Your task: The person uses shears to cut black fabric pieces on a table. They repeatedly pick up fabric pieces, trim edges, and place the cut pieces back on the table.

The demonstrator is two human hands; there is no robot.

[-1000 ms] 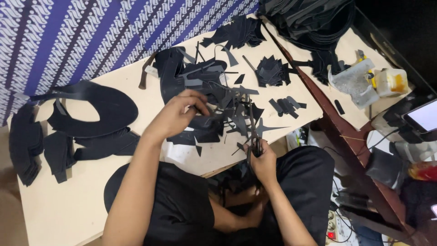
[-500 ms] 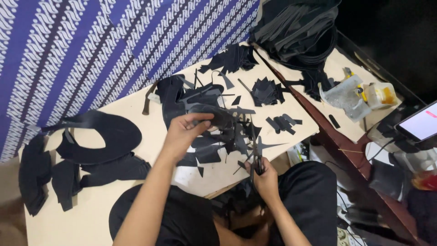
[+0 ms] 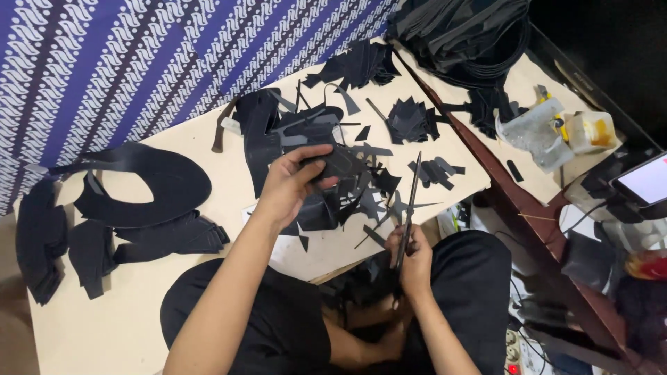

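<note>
My left hand (image 3: 292, 182) is raised over the pale table (image 3: 208, 271) and grips a black cut piece of material (image 3: 338, 162) above a heap of black scraps (image 3: 361, 194). My right hand (image 3: 413, 253) sits at the table's front edge over my lap and holds a pair of long black scissors (image 3: 408, 201), blades pointing up and away and nearly closed. The piece and the scissor tips are a short way apart.
Large curved black pieces (image 3: 149, 184) and stacked black pieces (image 3: 42, 239) lie at the left. More black offcuts (image 3: 410, 119) and a pile of black material (image 3: 458, 31) sit at the back right. A clear bag (image 3: 535, 132), a small container (image 3: 590, 132) and a lit phone (image 3: 649, 182) stand to the right. A blue patterned cloth (image 3: 139, 62) hangs behind.
My left hand has lifted a black piece off the heap and drawn it toward me. My right hand has raised the scissors so the blades stand up over the table edge.
</note>
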